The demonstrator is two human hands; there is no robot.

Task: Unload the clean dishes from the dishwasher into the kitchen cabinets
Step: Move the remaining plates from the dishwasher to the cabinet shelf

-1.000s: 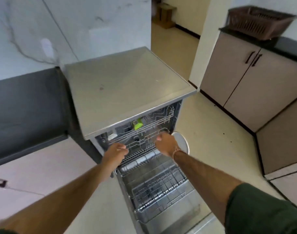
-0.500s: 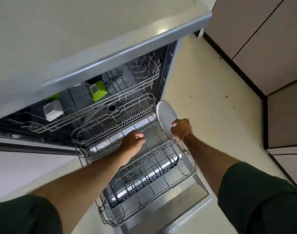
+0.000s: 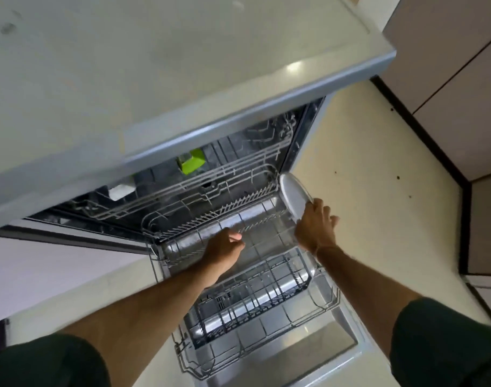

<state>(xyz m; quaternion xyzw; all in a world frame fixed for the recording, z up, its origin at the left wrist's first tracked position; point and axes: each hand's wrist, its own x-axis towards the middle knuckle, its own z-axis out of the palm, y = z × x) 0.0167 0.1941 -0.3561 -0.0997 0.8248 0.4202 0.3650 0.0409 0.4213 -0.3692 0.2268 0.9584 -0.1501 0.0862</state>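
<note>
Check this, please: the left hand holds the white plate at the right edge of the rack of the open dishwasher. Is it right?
No. In the head view the right hand holds the white plate at the right edge of the rack of the open dishwasher; the left hand holds no plate.

No legible text, labels, brands or numbers. Nothing readable on dishwasher (image 3: 238,113) top edge, plate (image 3: 293,195) or cabinet doors (image 3: 448,79); surfaces plain, partly motion-blurred.
</note>
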